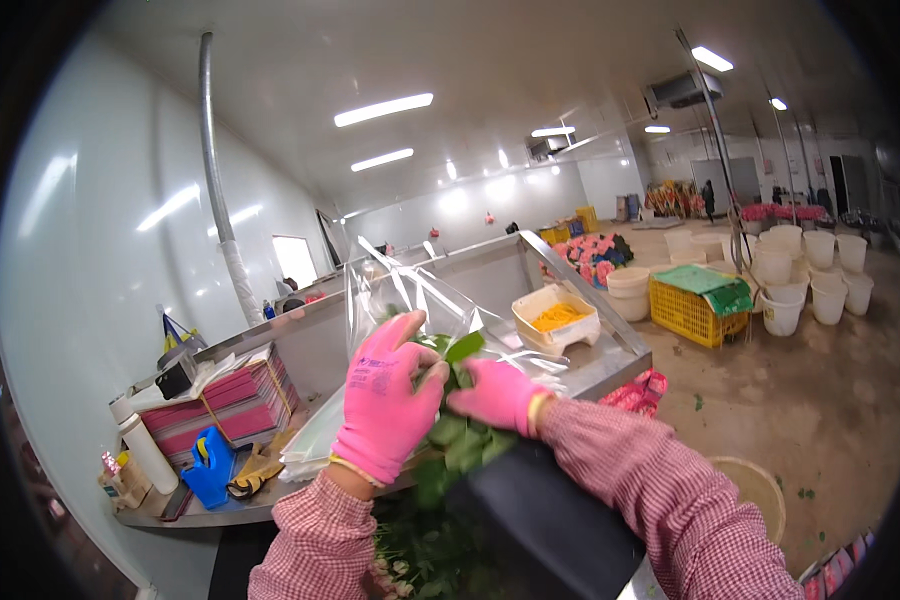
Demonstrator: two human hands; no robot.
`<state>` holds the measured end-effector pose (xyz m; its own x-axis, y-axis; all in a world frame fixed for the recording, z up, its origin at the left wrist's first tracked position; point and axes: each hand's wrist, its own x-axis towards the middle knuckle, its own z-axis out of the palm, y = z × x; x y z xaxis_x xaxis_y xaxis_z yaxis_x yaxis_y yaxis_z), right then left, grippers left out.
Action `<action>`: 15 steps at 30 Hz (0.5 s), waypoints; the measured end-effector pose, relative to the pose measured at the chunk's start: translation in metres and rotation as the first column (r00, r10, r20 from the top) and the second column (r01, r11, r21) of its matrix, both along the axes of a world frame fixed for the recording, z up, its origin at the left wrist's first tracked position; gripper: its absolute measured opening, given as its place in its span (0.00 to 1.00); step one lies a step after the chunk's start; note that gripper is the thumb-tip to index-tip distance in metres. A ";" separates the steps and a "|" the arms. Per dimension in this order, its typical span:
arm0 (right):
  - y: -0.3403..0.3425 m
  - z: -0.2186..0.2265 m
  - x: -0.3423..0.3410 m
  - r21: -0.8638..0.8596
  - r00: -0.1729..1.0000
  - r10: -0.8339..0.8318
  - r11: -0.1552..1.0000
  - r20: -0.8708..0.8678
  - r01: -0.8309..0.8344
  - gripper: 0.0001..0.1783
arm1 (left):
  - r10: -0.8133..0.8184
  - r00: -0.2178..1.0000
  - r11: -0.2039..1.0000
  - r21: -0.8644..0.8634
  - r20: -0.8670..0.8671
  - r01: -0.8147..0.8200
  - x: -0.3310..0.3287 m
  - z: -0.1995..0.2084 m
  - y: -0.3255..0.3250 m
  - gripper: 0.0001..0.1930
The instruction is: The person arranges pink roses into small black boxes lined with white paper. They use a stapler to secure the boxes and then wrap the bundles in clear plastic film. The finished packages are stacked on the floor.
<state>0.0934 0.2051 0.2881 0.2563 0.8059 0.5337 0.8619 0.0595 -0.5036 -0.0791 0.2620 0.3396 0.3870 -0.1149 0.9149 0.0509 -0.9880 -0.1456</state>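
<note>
Looking half done to me: both pink-gloved hands, left hand (385, 400) and right hand (498, 393), are clenched on a leafy flower bunch (450, 440) held over the steel table (610, 365), with the clear sleeve (410, 295) only partly around it. Table edge close, open floor to the right.

Two hands in pink gloves hold a bunch of green leafy stems (457, 440). The left hand (388, 400) is wrapped around the leaves, and the right hand (498, 394) presses on them just beside it. A clear plastic sleeve (410, 295) stands up behind. On the metal worktop (610, 365) sit a tray of yellow bits (557, 319) and a stack of pink sheets (232, 400).
</note>
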 end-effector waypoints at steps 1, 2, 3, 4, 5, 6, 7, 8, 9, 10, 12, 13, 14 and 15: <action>0.004 -0.009 0.001 0.166 0.983 0.009 0.985 0.182 -0.039 0.35 | -0.008 0.999 1.000 -0.016 -0.034 0.008 0.001 0.005 0.001 0.06; 0.001 -0.003 -0.017 0.299 0.938 0.023 0.945 0.345 -0.134 0.38 | -0.081 0.992 0.996 -0.044 -0.100 0.077 -0.002 0.002 0.008 0.06; -0.009 0.009 -0.029 0.125 0.980 -0.008 0.992 0.200 -0.017 0.41 | -0.081 0.985 0.997 0.001 -0.151 0.083 -0.010 -0.003 0.009 0.06; -0.009 0.005 -0.014 0.232 0.901 -0.185 0.968 0.393 0.097 0.39 | -0.136 0.970 0.988 0.049 -0.202 0.149 -0.003 -0.006 -0.005 0.06; -0.013 0.001 -0.001 0.244 0.845 -0.253 0.958 0.470 0.151 0.38 | -0.242 0.939 0.970 -0.026 -0.243 0.244 0.002 -0.010 -0.024 0.06; -0.014 0.001 0.004 0.261 0.791 -0.295 0.949 0.537 0.177 0.37 | -0.285 0.913 0.957 -0.031 -0.291 0.289 0.004 -0.015 -0.035 0.07; -0.025 0.015 -0.017 0.182 0.902 -0.197 0.974 0.385 0.135 0.37 | -0.248 0.921 0.966 -0.004 -0.300 0.258 -0.015 -0.017 -0.044 0.07; -0.040 0.020 -0.016 0.314 0.943 -0.071 0.949 0.324 -0.036 0.38 | -0.263 0.921 0.960 0.016 -0.289 0.279 -0.024 -0.021 -0.054 0.08; -0.054 0.020 0.005 0.393 0.978 0.099 0.905 0.181 -0.164 0.36 | -0.315 0.912 0.943 0.025 -0.262 0.333 -0.029 -0.023 -0.062 0.10; -0.065 0.019 0.034 0.488 0.959 0.278 0.831 0.050 -0.266 0.33 | -0.371 0.903 0.926 -0.008 -0.216 0.378 -0.035 -0.028 -0.069 0.10; -0.068 0.008 0.044 0.627 0.790 0.558 0.717 -0.255 -0.304 0.31 | -0.417 0.896 0.909 -0.083 -0.155 0.409 -0.049 -0.040 -0.070 0.11; -0.067 -0.001 0.042 0.646 0.669 0.612 0.721 -0.422 -0.251 0.30 | -0.476 0.867 0.879 -0.106 -0.148 0.465 -0.045 -0.042 -0.074 0.12; -0.067 -0.007 0.038 0.639 0.533 0.626 0.745 -0.569 -0.192 0.29 | -0.498 0.856 0.867 -0.085 -0.136 0.491 -0.036 -0.047 -0.081 0.12; -0.068 -0.013 0.033 0.629 0.364 0.630 0.765 -0.686 -0.138 0.29 | -0.508 0.851 0.861 -0.062 -0.131 0.505 -0.024 -0.047 -0.097 0.11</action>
